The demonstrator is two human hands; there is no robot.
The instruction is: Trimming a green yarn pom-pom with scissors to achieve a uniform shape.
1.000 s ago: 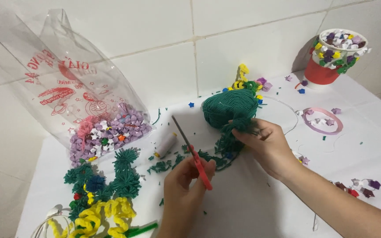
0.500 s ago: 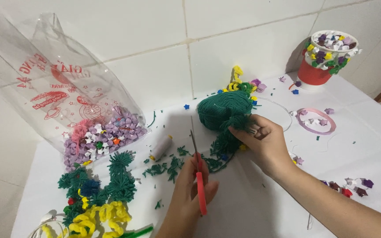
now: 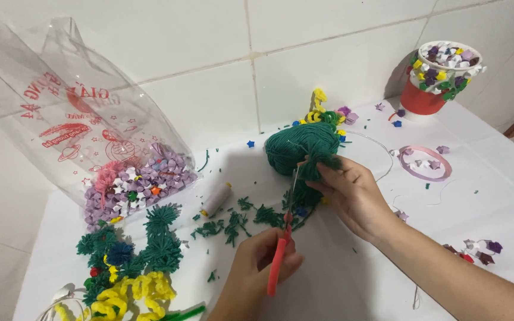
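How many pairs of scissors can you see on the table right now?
1. The red-handled scissors are in the left hand, blades pointing up into the green yarn ball that the right hand grips. Others could be hidden under the craft pieces or plastic bag.

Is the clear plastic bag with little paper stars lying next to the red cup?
No, the clear plastic bag sits at the far left of the white table, while the red cup stands at the far right by the wall.

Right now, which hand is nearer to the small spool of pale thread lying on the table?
The left hand, holding the red scissors, sits just below and right of the spool of pale thread. The right hand is further right, gripping the green yarn ball.
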